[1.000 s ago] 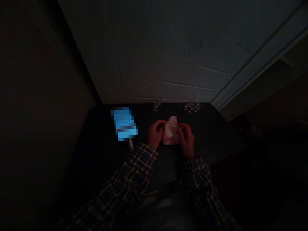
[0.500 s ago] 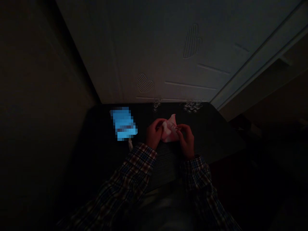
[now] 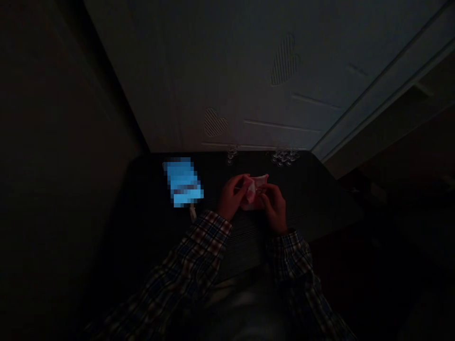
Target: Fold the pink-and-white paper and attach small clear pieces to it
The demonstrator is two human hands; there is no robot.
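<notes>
The room is very dark. Both my hands are over the middle of a dark table (image 3: 320,203), close together. My left hand (image 3: 231,200) and my right hand (image 3: 275,208) are both closed on a small piece of pink and white cloth (image 3: 253,193) held between them. A thin pale line, perhaps a thread or needle, crosses the cloth near my fingertips; I cannot make it out. My sleeves are plaid.
A lit blue screen (image 3: 183,182) lies on the table left of my hands, with a pale cable (image 3: 193,214) below it. Small clear glassy pieces (image 3: 284,157) and another clear cluster (image 3: 232,154) sit at the table's far edge, against a white panel with heart cut-outs (image 3: 215,122).
The cloth has been folded or pulled lower and flatter between my hands; its raised tip is gone. My hands have stayed in nearly the same place.
</notes>
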